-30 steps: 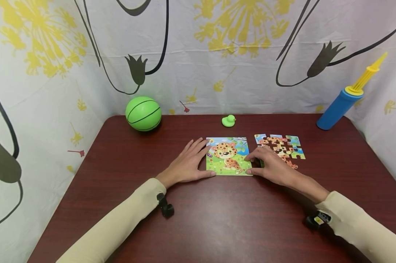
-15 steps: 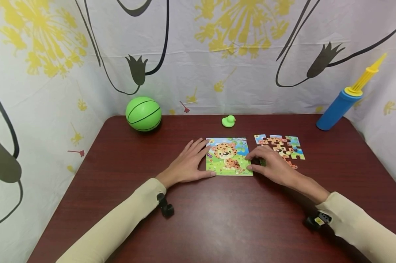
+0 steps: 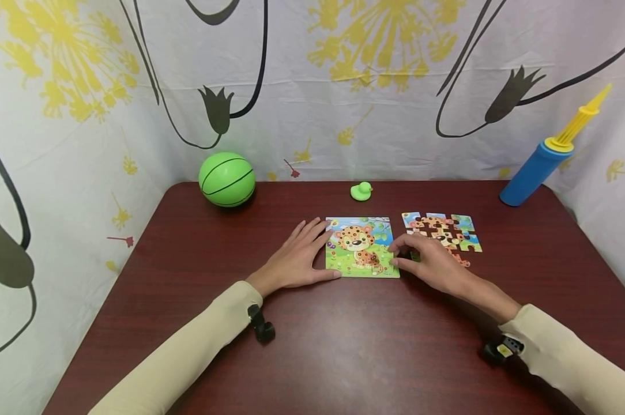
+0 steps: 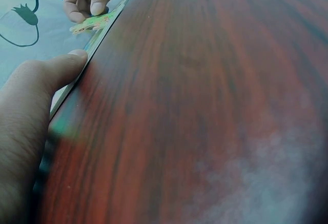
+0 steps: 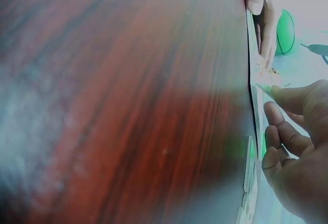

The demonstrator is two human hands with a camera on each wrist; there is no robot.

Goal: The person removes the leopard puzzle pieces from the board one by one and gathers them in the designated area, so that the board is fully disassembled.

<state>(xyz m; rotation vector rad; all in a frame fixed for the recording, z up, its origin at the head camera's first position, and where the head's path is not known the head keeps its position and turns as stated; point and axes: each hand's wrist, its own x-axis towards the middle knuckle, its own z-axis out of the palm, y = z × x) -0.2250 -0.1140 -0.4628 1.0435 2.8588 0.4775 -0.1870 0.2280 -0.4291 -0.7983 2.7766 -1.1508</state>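
A square jigsaw board (image 3: 345, 270) with a spotted leopard cub picture lies on the table between my hands. My left hand (image 3: 298, 260) rests along its left side, fingers spread, the thumb at the near left corner. At its lower right, my right hand (image 3: 430, 260) pinches a green puzzle piece (image 4: 92, 24) between thumb and fingers. That piece is tilted, with its free end over the board, as the left wrist view shows. Several loose puzzle pieces (image 3: 468, 223) lie just right of the board, partly hidden behind my right hand.
At the back of the dark red table (image 3: 323, 346) stand a green ball (image 3: 226, 180) on the left and a small green rubber duck (image 3: 361, 191) in the middle. A blue and yellow hand pump (image 3: 531, 173) stands at the back right, near the patterned curtain (image 3: 302, 109).
My right thumb and fingertips have shifted slightly away and to the right at the board's right edge. My left hand and the board stay where they were.
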